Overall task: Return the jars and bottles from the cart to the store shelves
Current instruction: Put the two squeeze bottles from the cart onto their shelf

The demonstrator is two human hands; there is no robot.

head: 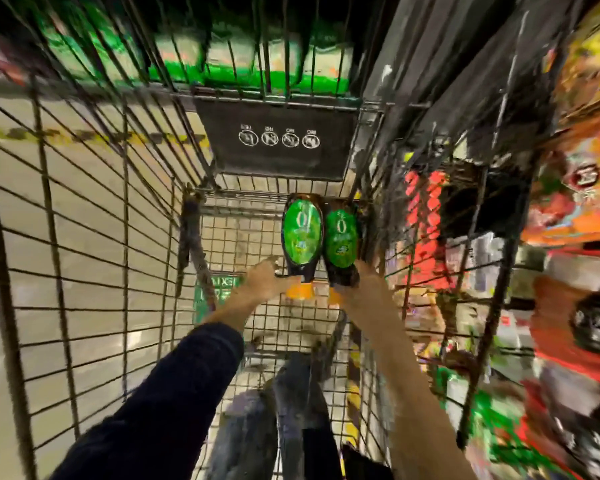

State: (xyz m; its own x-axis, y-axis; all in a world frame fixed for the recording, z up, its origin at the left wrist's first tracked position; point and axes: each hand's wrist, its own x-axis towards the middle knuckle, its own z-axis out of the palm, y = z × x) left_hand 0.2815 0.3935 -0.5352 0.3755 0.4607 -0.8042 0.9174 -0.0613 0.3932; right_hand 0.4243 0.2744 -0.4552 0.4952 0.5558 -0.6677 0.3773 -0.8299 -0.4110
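Observation:
Two dark bottles with green oval labels and orange caps lie side by side on the floor of the wire cart (84, 209), at its far end. My left hand (262, 277) reaches in and touches the neck of the left bottle (302, 233), fingers spread around it. My right hand (357, 275) is at the neck of the right bottle (340, 242), mostly hidden behind it. Whether either hand has closed its grip is blurred. Both arms stretch deep into the cart.
A black panel (281, 140) with white warning icons hangs on the cart's far wall. Store shelves (575, 188) packed with colourful goods run along the right. Green packages (243, 60) show beyond the cart's front. Tiled floor lies to the left.

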